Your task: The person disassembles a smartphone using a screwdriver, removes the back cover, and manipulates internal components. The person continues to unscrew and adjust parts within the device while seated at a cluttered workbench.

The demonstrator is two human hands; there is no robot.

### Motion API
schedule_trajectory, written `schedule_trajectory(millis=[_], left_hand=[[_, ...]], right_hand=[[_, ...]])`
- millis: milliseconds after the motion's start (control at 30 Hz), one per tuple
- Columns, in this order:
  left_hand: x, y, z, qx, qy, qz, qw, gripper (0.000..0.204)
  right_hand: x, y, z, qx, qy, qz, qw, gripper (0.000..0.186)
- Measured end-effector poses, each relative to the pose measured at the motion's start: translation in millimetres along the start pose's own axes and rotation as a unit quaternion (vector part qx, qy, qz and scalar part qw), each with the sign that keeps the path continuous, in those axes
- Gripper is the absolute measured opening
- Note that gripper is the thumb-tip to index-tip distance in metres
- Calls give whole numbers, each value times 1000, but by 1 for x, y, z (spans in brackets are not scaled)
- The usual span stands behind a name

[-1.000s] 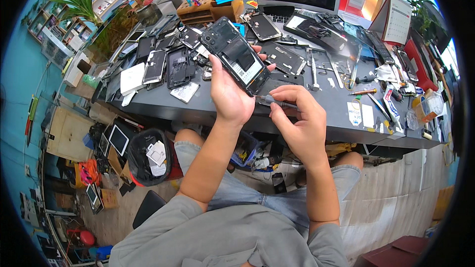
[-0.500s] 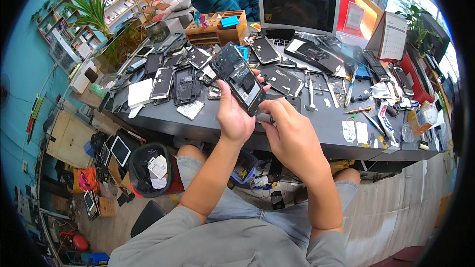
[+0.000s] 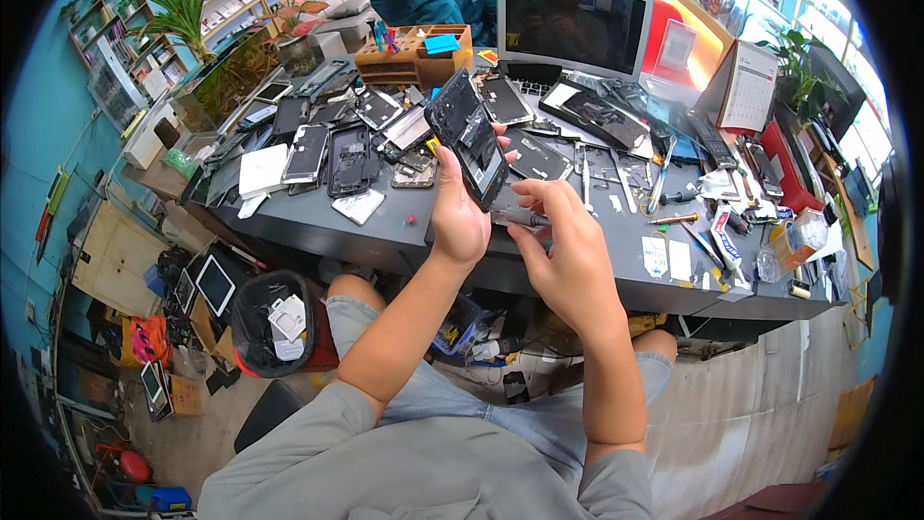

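Observation:
My left hand (image 3: pixel 460 221) grips an opened dark smartphone (image 3: pixel 454 117) from below, thumb along one edge and fingertips round the other. The phone is tilted above the desk's front edge, its inner parts showing. Close to the phone's lower end, my right hand (image 3: pixel 576 255) pinches a small screwdriver (image 3: pixel 525 219) with a grey handle between thumb and fingers. The screwdriver points toward the phone's bottom edge; whether its tip touches the phone is hard to make out.
The grey desk (image 3: pixel 597 248) carries several dismantled phones (image 3: pixel 348 162) at left. At right lie tweezers, cables and a tube (image 3: pixel 724 231). A laptop (image 3: pixel 575 21) and a wooden organizer (image 3: pixel 414 60) stand behind, with a person (image 3: pixel 433 0) beyond. A lined bin (image 3: pixel 260 323) stands below.
The phone has been tilted more steeply in my left hand. My right hand has drawn slightly away from it and its fingers have opened a little, so more of the screwdriver shows.

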State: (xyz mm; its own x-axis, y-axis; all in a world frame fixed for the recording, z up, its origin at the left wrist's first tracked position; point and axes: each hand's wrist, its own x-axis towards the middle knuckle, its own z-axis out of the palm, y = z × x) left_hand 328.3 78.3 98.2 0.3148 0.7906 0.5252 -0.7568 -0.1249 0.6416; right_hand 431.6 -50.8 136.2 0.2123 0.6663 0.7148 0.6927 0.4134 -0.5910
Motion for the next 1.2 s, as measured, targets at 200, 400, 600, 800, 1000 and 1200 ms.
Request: schedule_trajectory(millis=[200, 400, 600, 800, 1000, 1200], left_hand=[[-5, -8, -2, 55, 15, 50, 997, 80], [-2, -9, -5, 54, 17, 43, 997, 81], [-2, -8, -1, 48, 18, 40, 998, 79], [-2, -4, 0, 13, 6, 25, 1000, 76], [-1, -4, 0, 17, 7, 21, 1000, 76], [-2, -4, 2, -10, 1, -1, 1000, 75]], right_hand=[[-4, 5, -5, 15, -52, 41, 998, 39], [-5, 7, -3, -2, -36, 67, 997, 36], [-2, 16, -11, 12, -87, 130, 988, 40], [3, 12, -19, 50, -136, 212, 967, 33], [0, 18, -16, 52, -130, 210, 968, 32], [-1, 13, -17, 15, -114, 193, 974, 41]])
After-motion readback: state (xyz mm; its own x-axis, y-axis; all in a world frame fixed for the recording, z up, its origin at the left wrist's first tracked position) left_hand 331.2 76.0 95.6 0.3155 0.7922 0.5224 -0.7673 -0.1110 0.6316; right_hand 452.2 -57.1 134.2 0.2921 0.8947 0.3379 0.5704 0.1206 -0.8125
